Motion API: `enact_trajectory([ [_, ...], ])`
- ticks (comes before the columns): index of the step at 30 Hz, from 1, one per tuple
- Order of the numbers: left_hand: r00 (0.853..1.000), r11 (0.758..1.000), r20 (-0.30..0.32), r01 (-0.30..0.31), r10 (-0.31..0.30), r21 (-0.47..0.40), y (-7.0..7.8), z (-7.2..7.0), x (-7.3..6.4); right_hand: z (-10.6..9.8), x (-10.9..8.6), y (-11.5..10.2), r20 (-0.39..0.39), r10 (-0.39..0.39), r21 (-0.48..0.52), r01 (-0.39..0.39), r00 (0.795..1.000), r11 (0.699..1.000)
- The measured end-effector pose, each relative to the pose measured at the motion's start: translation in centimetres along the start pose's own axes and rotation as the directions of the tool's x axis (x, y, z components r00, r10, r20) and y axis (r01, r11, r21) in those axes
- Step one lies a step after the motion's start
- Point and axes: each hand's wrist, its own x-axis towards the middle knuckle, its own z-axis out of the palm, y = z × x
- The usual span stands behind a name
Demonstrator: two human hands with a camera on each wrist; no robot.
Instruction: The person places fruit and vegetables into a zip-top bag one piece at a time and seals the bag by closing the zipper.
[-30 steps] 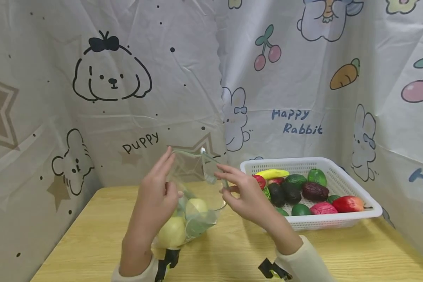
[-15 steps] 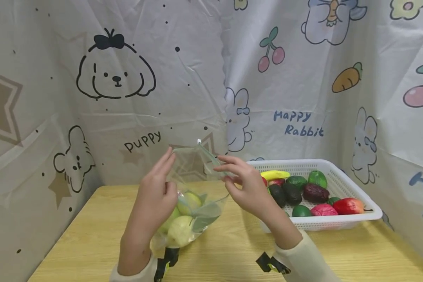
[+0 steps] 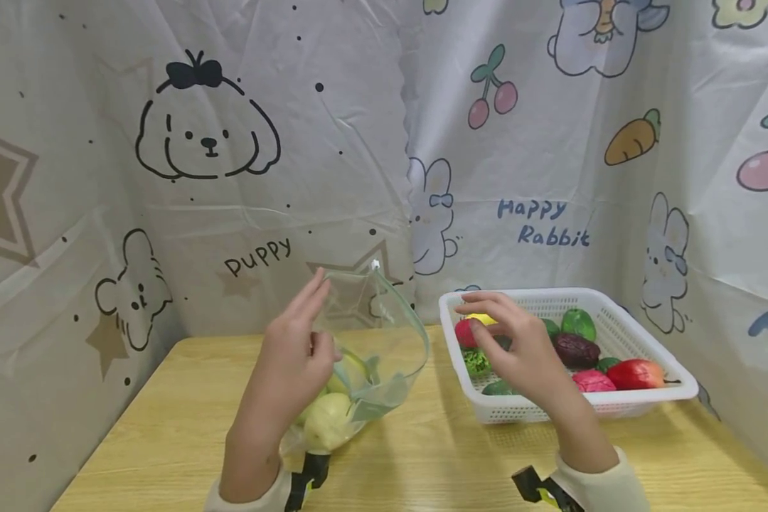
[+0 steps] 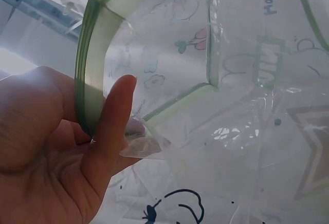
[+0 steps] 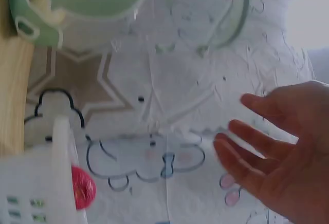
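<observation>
A clear zip bag [image 3: 393,334] with green edging stands open-mouthed on the table, several pale yellow-green fruits [image 3: 328,421] inside at its bottom. My left hand [image 3: 288,363] pinches the bag's rim on the left; in the left wrist view the thumb and fingers of that hand [image 4: 56,142] close round the green zip edge [image 4: 85,75]. My right hand [image 3: 528,352] is apart from the bag, over the near left part of the white basket, with loosely bent fingers. Nothing lies between the fingers of this hand [image 5: 277,154] in the right wrist view.
The white basket [image 3: 505,409] holds several fruits and vegetables, among them a dark purple one [image 3: 577,350], a red one [image 3: 633,374] and a pink one [image 3: 592,381]. A printed cloth [image 3: 333,178] hangs behind the wooden table [image 3: 435,462].
My right hand has let go of the bag's rim and moved right to above the basket. The bag's mouth has spread wider on the right. My left hand keeps its grip, shifted slightly right.
</observation>
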Motion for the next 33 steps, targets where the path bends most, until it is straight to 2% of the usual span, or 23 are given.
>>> enact_trajectory([
  [2, 1.000, 1.000, 0.001, -0.004, 0.004, 0.001, 0.1, 0.2, 0.0, -0.9, -0.3, 0.8, 0.069, 0.061, -0.052, -0.057, 0.996, 0.997],
  [4, 1.000, 1.000, 0.002, -0.007, 0.007, 0.003, 0.1, 0.3, 0.0, -1.6, -0.6, 1.6, 0.182, 0.140, -0.112, -0.121, 0.973, 0.986],
  [6, 1.000, 1.000, 0.004, -0.009, 0.009, 0.007, 0.1, 0.3, 0.0, -2.1, -0.9, 2.3, 0.310, 0.234, -0.167, -0.189, 0.921, 0.968],
  [9, 1.000, 1.000, 0.004, -0.016, 0.016, 0.016, 0.1, 0.2, 0.0, -2.4, -1.3, 3.5, 0.460, 0.336, -0.256, -0.239, 0.822, 0.936],
  [11, 1.000, 1.000, 0.001, -0.020, 0.020, 0.019, 0.2, 0.2, 0.0, -2.2, -1.4, 4.2, 0.509, 0.373, -0.287, -0.256, 0.776, 0.923],
  [15, 1.000, 1.000, 0.001, -0.024, 0.024, 0.020, 0.2, 0.3, 0.0, -1.5, -1.6, 5.5, 0.540, 0.429, -0.344, -0.275, 0.724, 0.898],
  [20, 1.000, 1.000, 0.005, -0.016, 0.016, 0.018, 0.3, 0.4, 0.0, -0.4, -1.9, 6.4, 0.568, 0.513, -0.407, -0.322, 0.644, 0.855],
  [23, 1.000, 1.000, 0.005, -0.020, 0.019, 0.023, 0.3, 0.5, 0.0, 0.1, -2.1, 6.9, 0.574, 0.541, -0.415, -0.351, 0.615, 0.839],
  [26, 1.000, 0.999, 0.004, -0.026, 0.026, 0.028, 0.3, 0.5, 0.1, 0.3, -2.2, 7.3, 0.578, 0.547, -0.400, -0.375, 0.605, 0.837],
  [30, 1.000, 0.999, 0.004, -0.031, 0.031, 0.033, 0.3, 0.6, 0.1, 0.5, -2.2, 7.8, 0.575, 0.542, -0.358, -0.408, 0.612, 0.840],
  [33, 1.000, 0.999, 0.006, -0.031, 0.031, 0.036, 0.4, 0.6, 0.0, 0.8, -2.2, 8.5, 0.558, 0.531, -0.335, -0.412, 0.638, 0.847],
])
